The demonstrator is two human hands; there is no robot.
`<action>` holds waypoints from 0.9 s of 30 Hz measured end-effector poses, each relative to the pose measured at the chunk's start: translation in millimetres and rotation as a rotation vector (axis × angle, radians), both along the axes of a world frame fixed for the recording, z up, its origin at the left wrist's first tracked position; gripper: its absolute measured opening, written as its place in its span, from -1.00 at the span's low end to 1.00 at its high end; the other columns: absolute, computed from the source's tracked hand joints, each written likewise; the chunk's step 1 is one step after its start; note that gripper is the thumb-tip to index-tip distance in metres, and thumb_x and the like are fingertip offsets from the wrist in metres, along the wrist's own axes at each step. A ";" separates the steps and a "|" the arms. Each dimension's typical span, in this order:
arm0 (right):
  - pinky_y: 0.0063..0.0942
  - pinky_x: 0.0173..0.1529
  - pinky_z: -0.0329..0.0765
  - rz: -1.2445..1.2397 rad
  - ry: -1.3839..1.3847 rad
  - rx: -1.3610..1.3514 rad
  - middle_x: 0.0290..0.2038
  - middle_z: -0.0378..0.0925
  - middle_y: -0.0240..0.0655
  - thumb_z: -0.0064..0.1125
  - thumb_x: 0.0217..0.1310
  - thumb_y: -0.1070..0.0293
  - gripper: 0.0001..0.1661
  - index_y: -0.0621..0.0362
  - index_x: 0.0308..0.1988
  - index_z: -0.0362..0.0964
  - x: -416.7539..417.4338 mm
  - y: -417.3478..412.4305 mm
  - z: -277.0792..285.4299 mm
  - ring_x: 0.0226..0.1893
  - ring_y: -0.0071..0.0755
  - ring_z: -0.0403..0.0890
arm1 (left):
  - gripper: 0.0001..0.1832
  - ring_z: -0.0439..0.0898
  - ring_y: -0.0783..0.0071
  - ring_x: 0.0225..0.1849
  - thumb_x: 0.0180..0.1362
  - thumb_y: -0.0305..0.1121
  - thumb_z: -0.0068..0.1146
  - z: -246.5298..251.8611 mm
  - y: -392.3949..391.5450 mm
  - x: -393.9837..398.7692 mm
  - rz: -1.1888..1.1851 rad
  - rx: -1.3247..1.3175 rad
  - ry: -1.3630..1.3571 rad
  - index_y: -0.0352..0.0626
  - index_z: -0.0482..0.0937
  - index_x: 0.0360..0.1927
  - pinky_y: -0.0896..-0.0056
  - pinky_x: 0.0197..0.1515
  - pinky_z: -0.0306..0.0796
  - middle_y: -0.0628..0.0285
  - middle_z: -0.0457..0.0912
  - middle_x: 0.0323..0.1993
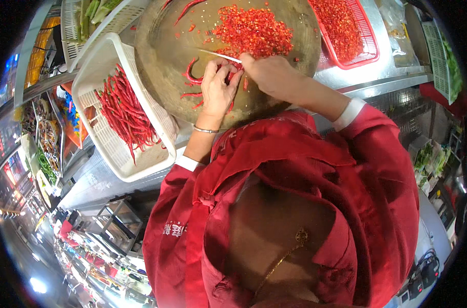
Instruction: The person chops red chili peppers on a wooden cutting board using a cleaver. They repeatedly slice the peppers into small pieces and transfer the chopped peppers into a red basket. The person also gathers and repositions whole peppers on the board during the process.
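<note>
My left hand [218, 86] presses red chilies against a large round chopping board [160, 69], its fingertips bent over them. Beside it my right hand [270, 75] grips a knife [220, 55], whose pale edge reaches out to the left over the board; its handle is hidden in the fist. Just beyond both hands lies a heap of chopped red chilies [256, 32]. Several whole chilies [193, 75] lie on the board left of my left hand, and others are near the board's far edge. Some of the chilies under my fingers are hidden.
A white plastic basket [120, 169] with whole red chilies [123, 111] stands left of the board. Behind it another white basket [72, 46] holds green vegetables. A red basket [368, 34] of chopped chilies is at the right on the metal counter [391, 82].
</note>
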State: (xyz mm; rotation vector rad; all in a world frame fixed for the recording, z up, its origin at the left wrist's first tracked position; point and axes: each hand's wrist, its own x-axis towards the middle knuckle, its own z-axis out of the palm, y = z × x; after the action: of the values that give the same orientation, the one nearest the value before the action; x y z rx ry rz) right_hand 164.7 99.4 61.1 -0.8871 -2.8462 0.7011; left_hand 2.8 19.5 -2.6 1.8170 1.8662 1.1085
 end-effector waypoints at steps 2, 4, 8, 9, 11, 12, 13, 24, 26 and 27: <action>-0.05 -0.45 0.55 -0.079 -0.189 -0.011 -0.56 0.57 -0.06 0.00 0.11 0.49 -0.67 0.28 -0.08 0.19 6.6 4.1 0.6 -0.52 0.10 0.64 | -0.78 0.55 0.11 -0.20 -0.11 -0.47 0.43 -0.2 -0.7 1.0 -0.007 0.035 0.012 -0.24 0.57 -0.44 0.23 -0.18 0.46 0.11 0.50 -0.21; -0.05 -0.45 0.55 -0.041 -0.114 0.020 -0.57 0.56 -0.07 0.00 0.11 0.49 -0.66 0.27 -0.09 0.18 23.7 -3.4 8.6 -0.53 0.09 0.64 | -0.77 0.54 0.11 -0.21 -0.12 -0.47 0.44 -0.4 -1.3 1.3 0.012 0.047 0.009 -0.24 0.55 -0.46 0.22 -0.19 0.45 0.11 0.49 -0.22; -0.07 -0.43 0.55 -0.004 -0.063 0.001 -0.57 0.56 -0.07 0.03 0.07 0.52 -0.63 0.27 -0.08 0.17 26.1 -18.8 10.2 -0.51 0.09 0.64 | -0.76 0.52 0.12 -0.22 -0.14 -0.50 0.44 -0.8 -1.9 0.6 -0.011 0.056 0.007 -0.25 0.52 -0.48 0.21 -0.19 0.44 0.11 0.46 -0.24; -0.06 -0.43 0.55 -0.020 0.038 0.013 -0.58 0.55 -0.07 0.03 0.07 0.52 -0.63 0.27 -0.08 0.17 19.0 -18.4 6.8 -0.51 0.09 0.64 | -0.76 0.51 0.12 -0.22 -0.14 -0.51 0.43 -0.4 -1.4 0.0 -0.022 0.056 0.008 -0.25 0.52 -0.47 0.20 -0.19 0.44 0.10 0.46 -0.24; -0.07 -0.43 0.55 -0.004 0.043 0.004 -0.58 0.55 -0.07 0.03 0.06 0.53 -0.64 0.27 -0.10 0.17 4.9 -11.3 -1.0 -0.50 0.09 0.64 | -0.78 0.53 0.14 -0.22 -0.10 -0.51 0.42 1.9 -3.5 -0.1 -0.041 0.019 0.028 -0.27 0.55 -0.44 0.25 -0.20 0.45 0.10 0.49 -0.24; -0.07 -0.43 0.55 0.003 0.071 0.019 -0.58 0.55 -0.06 0.04 0.06 0.53 -0.64 0.27 -0.10 0.17 3.7 -9.2 -1.6 -0.50 0.09 0.65 | -0.79 0.54 0.14 -0.22 -0.08 -0.51 0.41 3.3 -3.2 -0.7 -0.046 0.004 0.036 -0.28 0.57 -0.43 0.27 -0.21 0.46 0.10 0.50 -0.24; -0.07 -0.43 0.55 -0.006 0.022 0.023 -0.58 0.55 -0.06 0.04 0.06 0.53 -0.64 0.27 -0.11 0.16 4.1 -6.4 -1.0 -0.50 0.09 0.65 | -0.80 0.54 0.13 -0.23 -0.08 -0.51 0.41 4.6 -2.4 -1.1 -0.046 0.015 0.069 -0.28 0.57 -0.42 0.27 -0.21 0.46 0.09 0.50 -0.24; -0.11 -0.40 0.60 0.023 0.025 0.010 -0.55 0.59 -0.03 0.01 0.13 0.47 -0.74 0.33 -0.17 0.23 -5.4 -6.0 7.9 -0.46 0.05 0.69 | -0.79 0.56 0.12 -0.24 -0.11 -0.52 0.40 -0.3 -7.3 0.5 0.020 0.062 0.055 -0.23 0.58 -0.40 0.22 -0.23 0.47 0.12 0.51 -0.23; -0.12 -0.40 0.60 -0.025 -0.122 -0.046 -0.55 0.59 -0.03 0.02 0.13 0.47 -0.74 0.32 -0.17 0.23 -4.1 -0.9 7.4 -0.47 0.05 0.69 | -0.79 0.55 0.12 -0.24 -0.11 -0.51 0.41 -0.6 -8.6 0.6 0.004 0.088 0.042 -0.23 0.57 -0.41 0.22 -0.23 0.47 0.11 0.50 -0.23; -0.12 -0.40 0.61 -0.020 -0.093 -0.033 -0.54 0.59 -0.03 0.01 0.13 0.47 -0.74 0.32 -0.17 0.23 -0.2 -2.1 8.3 -0.47 0.04 0.69 | -0.79 0.55 0.12 -0.24 -0.11 -0.51 0.41 -0.3 -10.7 0.8 0.014 0.069 0.036 -0.23 0.57 -0.41 0.22 -0.22 0.47 0.11 0.50 -0.24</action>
State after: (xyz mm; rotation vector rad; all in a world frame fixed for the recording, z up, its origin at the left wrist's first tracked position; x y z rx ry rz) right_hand 164.5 97.4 69.4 -0.9765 -2.9103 0.7251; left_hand 3.6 8.8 -2.9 1.8763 1.8853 1.1656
